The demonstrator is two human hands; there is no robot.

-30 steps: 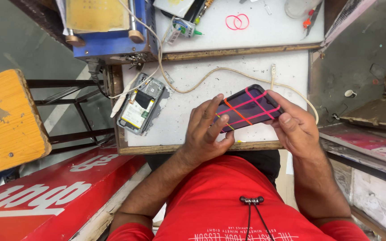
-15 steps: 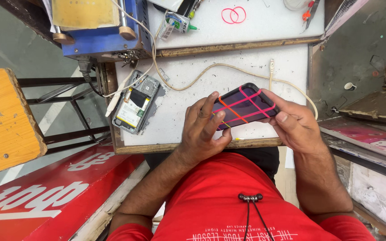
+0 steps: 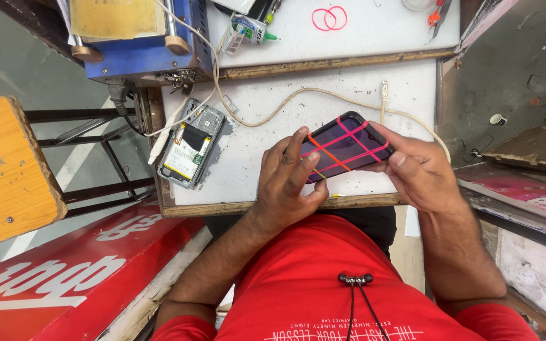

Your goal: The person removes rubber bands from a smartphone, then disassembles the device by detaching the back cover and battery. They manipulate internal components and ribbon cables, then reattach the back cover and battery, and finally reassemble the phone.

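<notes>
A dark smartphone [image 3: 347, 145] wrapped with several red and pink rubber bands is held above the white worktop [image 3: 254, 164]. My right hand [image 3: 421, 167] grips its right end and underside. My left hand [image 3: 289, 180] holds its left end, with the fingers lying over the screen and bands. To the left on the worktop lies an opened phone body [image 3: 191, 146] with its battery and circuit board showing.
A cream cable [image 3: 298, 95] snakes across the worktop. A blue machine [image 3: 140, 44] stands at the back left. Pink rubber bands [image 3: 328, 17], a small glue bottle [image 3: 249, 29] and red-handled pliers [image 3: 438, 12] lie on the rear shelf. A yellow stool [image 3: 7, 170] and red signboard [image 3: 64, 278] are left.
Both hands have shifted the banded phone slightly up and to the left. My left fingers have moved further over the screen.
</notes>
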